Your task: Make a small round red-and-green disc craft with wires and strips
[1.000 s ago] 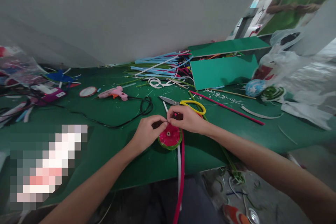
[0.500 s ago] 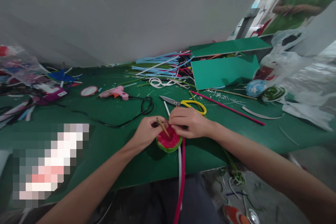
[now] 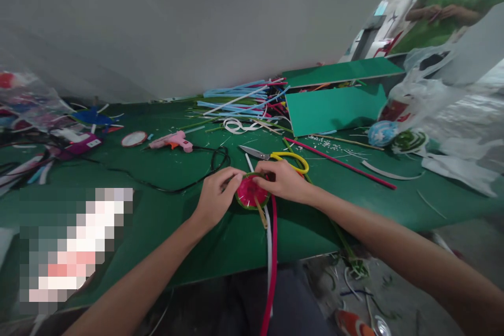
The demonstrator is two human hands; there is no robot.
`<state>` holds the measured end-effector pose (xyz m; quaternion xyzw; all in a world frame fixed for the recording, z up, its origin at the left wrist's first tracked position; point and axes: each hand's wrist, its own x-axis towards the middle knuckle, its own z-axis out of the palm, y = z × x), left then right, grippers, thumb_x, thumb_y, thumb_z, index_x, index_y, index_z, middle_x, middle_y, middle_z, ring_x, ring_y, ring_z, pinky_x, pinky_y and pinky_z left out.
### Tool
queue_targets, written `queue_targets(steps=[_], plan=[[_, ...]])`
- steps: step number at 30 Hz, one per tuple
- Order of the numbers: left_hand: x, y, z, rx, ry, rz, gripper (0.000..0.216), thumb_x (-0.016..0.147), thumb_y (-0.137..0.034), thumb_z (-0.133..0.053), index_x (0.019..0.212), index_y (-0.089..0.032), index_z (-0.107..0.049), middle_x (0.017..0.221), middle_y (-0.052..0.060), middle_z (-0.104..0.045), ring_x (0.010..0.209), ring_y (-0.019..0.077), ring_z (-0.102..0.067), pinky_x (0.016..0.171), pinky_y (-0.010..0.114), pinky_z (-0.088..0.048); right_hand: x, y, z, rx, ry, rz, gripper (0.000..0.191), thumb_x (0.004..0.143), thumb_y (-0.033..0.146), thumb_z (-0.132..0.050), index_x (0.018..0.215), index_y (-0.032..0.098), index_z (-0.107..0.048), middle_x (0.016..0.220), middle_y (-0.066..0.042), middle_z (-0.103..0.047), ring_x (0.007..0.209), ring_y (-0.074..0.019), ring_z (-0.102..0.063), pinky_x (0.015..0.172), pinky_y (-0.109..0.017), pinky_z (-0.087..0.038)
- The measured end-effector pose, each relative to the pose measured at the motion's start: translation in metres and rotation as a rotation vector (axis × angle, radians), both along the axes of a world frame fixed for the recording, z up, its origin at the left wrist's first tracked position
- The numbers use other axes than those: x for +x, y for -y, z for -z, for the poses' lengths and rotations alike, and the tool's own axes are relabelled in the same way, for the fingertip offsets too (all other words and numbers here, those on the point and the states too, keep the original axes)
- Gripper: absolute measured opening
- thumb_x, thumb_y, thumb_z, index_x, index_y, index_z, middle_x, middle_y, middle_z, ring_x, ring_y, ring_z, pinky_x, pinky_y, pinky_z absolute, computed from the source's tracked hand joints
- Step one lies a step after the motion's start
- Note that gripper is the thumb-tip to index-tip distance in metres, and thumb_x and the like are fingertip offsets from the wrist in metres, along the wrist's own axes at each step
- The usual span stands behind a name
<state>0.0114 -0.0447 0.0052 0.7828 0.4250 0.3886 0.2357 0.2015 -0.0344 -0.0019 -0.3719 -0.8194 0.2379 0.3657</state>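
Red disc [image 3: 246, 193], green-edged: my left hand [image 3: 216, 189] and right hand [image 3: 284, 182] pinch far rim, both nearly closed, likely steadying it.

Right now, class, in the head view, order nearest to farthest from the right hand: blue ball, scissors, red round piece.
1. Red round piece, touching the right hand.
2. Scissors, just beyond the hand.
3. Blue ball, off to the right.
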Motion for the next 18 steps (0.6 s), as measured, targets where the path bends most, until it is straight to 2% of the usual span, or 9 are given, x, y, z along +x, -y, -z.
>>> queue_targets(steps=[10, 18], plan=[[0.0012, -0.0023, 0.0026, -0.092, 0.062, -0.006, 0.019, 0.08, -0.034, -0.058, 0.075, -0.018, -0.068, 0.072, 0.002, -0.069, 0.064, 0.0144, -0.06, 0.056, 0.023, -0.045, -0.0016, 0.0014, 0.0036, 0.031, -0.015, 0.013, 0.01, 0.08, 0.017, -0.049, 0.071, 0.017, -0.052, 0.06, 0.004, -0.048, 0.055, -0.0084, -0.042, 0.055, -0.021, -0.031], [-0.0003, -0.003, 0.0059, -0.04, 0.014, -0.027, 0.02, 0.08, -0.035, -0.06, 0.076, -0.018, -0.069, 0.071, 0.002, -0.069, 0.061, 0.0141, -0.06, 0.054, 0.023, -0.045, -0.0024, 0.0018, 0.0078, 0.034, -0.022, 0.024, 0.011, 0.082, 0.02, -0.05, 0.073, 0.016, -0.054, 0.063, 0.002, -0.051, 0.056, -0.0088, -0.043, 0.055, -0.021, -0.032]])
